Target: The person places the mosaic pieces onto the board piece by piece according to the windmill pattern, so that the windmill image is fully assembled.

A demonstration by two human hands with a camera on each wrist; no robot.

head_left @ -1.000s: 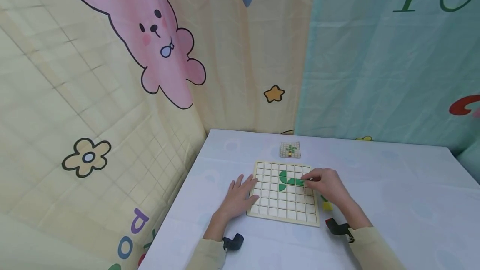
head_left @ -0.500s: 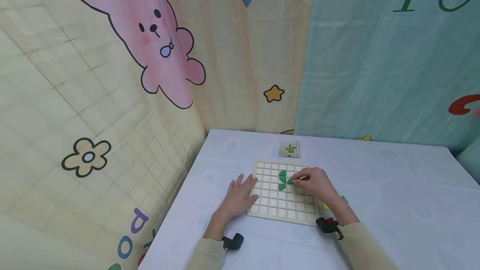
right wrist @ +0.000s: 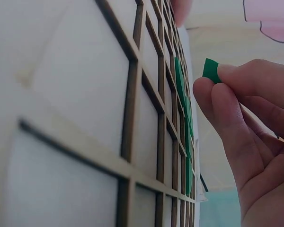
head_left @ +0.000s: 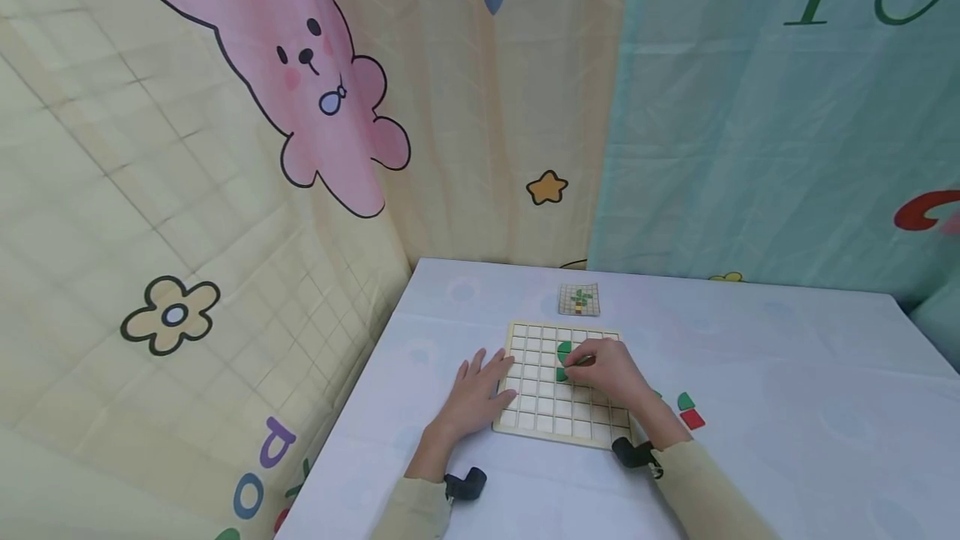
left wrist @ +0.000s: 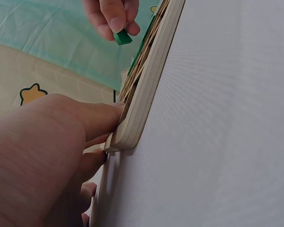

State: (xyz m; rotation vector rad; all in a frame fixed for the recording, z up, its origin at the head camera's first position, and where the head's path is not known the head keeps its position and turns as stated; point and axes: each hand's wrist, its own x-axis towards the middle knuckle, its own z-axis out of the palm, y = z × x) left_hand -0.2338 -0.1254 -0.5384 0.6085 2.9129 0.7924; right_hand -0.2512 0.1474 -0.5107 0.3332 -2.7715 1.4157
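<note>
A pale wooden grid board [head_left: 540, 433] lies on the table between both hands. My left hand [head_left: 468, 398] rests at its left edge with fingers spread; in the left wrist view the thumb [left wrist: 102, 118] touches the frame. Over the board's upper middle, my right hand [head_left: 609, 370] pinches a small green tile [right wrist: 209, 70] between thumb and fingertips. The tile is held off the grid in the right wrist view. Green tiles [head_left: 564, 347] sit in the cells beside the fingertips, one lower green tile [head_left: 561, 374] among them. The right hand hides part of the grid.
Behind the board lies a small pattern card [head_left: 579, 300] showing a green, yellow and red figure. Beside the right forearm are a loose green tile [head_left: 686, 401] and a red tile [head_left: 692, 418]. Patterned curtains [head_left: 495, 148] hang behind the table.
My right hand has moved left across the board toward the green tiles. Its forearm has uncovered the loose green and red tiles and now hides the yellow one. The left hand stays put.
</note>
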